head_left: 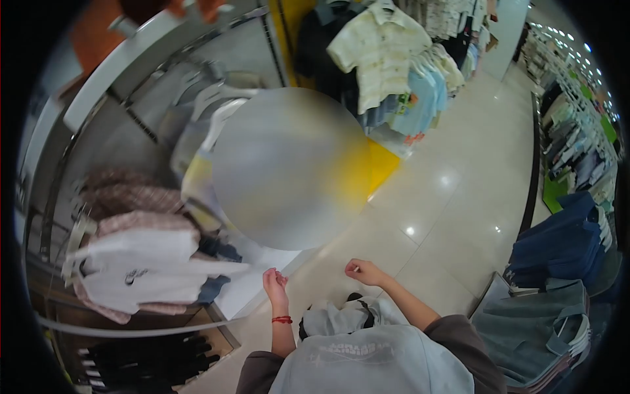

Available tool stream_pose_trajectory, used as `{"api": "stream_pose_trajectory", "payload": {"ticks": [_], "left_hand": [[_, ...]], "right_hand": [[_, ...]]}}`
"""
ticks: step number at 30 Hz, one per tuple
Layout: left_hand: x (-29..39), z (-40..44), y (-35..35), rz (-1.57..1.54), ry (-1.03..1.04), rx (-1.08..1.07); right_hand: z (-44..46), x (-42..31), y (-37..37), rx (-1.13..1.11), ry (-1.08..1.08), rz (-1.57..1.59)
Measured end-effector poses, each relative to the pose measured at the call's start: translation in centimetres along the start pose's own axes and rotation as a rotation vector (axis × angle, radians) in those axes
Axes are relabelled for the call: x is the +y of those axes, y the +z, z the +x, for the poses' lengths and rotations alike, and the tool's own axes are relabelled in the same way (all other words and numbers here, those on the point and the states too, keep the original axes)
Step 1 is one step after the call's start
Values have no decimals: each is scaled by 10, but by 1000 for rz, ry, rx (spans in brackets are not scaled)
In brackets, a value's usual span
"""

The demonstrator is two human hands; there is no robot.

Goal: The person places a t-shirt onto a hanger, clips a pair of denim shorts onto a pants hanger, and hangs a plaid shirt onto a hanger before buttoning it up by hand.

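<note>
My left hand [275, 281], with red bands around the wrist, is raised at the lower middle. Its fingers are curled in and no object shows in them. Just left of it hangs a white T-shirt [147, 266] with small dark lettering, its sleeve stretching toward the hand but apart from it. To the right, my right hand [365, 272] is held over the floor, fingers curled, touching nothing I can see. Below both hands is the light grey top [367, 361] on my body. A round blur hides the centre of the view.
Pinkish checked garments [134, 197] hang behind the T-shirt, above a drawer of dark items [147, 361]. Farther off, a pale yellow shirt [380, 49] hangs by a yellow panel [382, 167]. Tiled floor [446, 217] runs between racks. Grey-green trousers [528, 328] and navy garments [558, 246] stand at right.
</note>
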State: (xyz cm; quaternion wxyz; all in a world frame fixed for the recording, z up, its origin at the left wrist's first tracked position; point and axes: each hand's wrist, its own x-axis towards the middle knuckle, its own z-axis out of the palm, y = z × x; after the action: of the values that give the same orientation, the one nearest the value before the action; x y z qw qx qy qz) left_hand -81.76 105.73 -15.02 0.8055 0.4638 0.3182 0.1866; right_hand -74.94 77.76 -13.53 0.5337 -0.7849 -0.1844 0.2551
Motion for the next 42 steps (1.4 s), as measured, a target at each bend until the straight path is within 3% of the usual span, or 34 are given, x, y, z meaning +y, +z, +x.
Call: {"api": "stream_pose_trajectory", "payload": {"ticks": [4, 10, 16, 17, 20, 22, 24, 27, 30, 33, 36, 37, 40, 42], "left_hand": [[-14, 20, 58, 163, -66, -119], [-45, 76, 140, 235, -121, -253], [-124, 143, 213, 478, -139, -448], [-137, 152, 227, 573, -260, -478], [-205, 194, 220, 715, -620, -670], [-243, 224, 216, 934, -572, -978], [-239, 223, 245, 1207, -371, -1075], [-242, 238, 289, 1352, -466, -1060], [-243, 251, 363, 1375, -753, -973], [-265, 261, 436, 1476, -617, -980], [-302, 258, 517, 1510, -568, -994], [-317, 254, 539, 1469, -551, -996], [-364, 240, 613, 1456, -541, -1281], [-395, 223, 663, 1386, -357, -1374]], "right_hand": [[-16, 44, -34, 115, 220, 136], [-7, 78, -72, 209, 354, 343], [45, 115, -160, 280, 455, 391], [52, 116, -183, 312, 485, 394], [58, 196, -229, 415, 531, 66], [46, 208, -269, 476, 640, -96], [26, 248, -285, 774, 706, 114], [-14, 247, -297, 1017, 783, 421], [-55, 296, -277, 1022, 922, 419], [-86, 325, -256, 944, 1159, 661], [-120, 367, -257, 750, 979, 693], [-118, 369, -284, 695, 990, 656], [-101, 374, -389, 591, 1070, 488], [-84, 384, -478, 619, 1084, 333]]}}
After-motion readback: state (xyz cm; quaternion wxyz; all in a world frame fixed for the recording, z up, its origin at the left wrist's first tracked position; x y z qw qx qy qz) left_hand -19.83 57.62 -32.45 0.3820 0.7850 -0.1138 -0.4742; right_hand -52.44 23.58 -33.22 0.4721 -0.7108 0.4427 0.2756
